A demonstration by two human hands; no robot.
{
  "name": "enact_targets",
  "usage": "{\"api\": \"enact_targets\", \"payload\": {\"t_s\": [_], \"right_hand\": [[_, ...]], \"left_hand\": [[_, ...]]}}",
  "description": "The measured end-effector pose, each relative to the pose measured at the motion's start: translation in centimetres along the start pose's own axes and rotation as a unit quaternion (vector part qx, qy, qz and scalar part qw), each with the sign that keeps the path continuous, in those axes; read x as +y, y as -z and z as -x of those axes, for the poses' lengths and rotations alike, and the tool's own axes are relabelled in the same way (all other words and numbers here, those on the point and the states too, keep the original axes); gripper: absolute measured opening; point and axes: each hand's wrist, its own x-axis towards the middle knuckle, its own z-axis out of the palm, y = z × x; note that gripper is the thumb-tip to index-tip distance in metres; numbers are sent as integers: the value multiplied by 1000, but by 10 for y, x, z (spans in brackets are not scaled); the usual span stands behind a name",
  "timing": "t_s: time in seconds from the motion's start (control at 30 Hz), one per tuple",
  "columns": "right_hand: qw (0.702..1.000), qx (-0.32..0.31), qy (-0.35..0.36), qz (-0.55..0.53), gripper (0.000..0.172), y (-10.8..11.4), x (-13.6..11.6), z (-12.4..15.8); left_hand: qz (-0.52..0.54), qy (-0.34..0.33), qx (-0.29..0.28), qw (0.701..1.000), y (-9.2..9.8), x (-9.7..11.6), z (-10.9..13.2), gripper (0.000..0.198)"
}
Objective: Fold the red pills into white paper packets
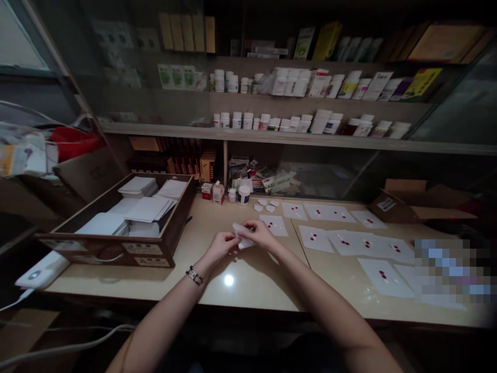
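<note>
Both hands hold a partly folded white paper (245, 242) above the tabletop. My left hand (223, 245) pinches its left side, and my right hand (259, 234) is closed on its upper right part. Whether anything lies inside the folds is hidden. Just behind my right hand lies a flat paper sheet (280, 226) with red and white pills on it. Several small folded paper packets (266, 205) sit behind that. More sheets with red and white pills, one of them a paper sheet (384, 277), are spread to the right.
A wooden drawer (167, 254) with stacks of white paper (145, 208) stands at the left. Pill bottles (244, 195) and small boxes (218, 192) line the back. An open cardboard box (417, 201) is at the right. Shelves (264, 135) of medicine rise behind the table (256, 290).
</note>
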Motion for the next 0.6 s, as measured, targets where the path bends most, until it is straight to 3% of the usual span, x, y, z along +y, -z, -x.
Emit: {"api": "enact_targets", "payload": {"t_s": [0.37,0.6], "right_hand": [[991,35,118,48,9,0,8,2],[953,46,259,149,15,-3,19,10]], "left_hand": [[54,16,-11,998,-2,9,7,45],[112,41,-18,993,0,8,2,33]]}}
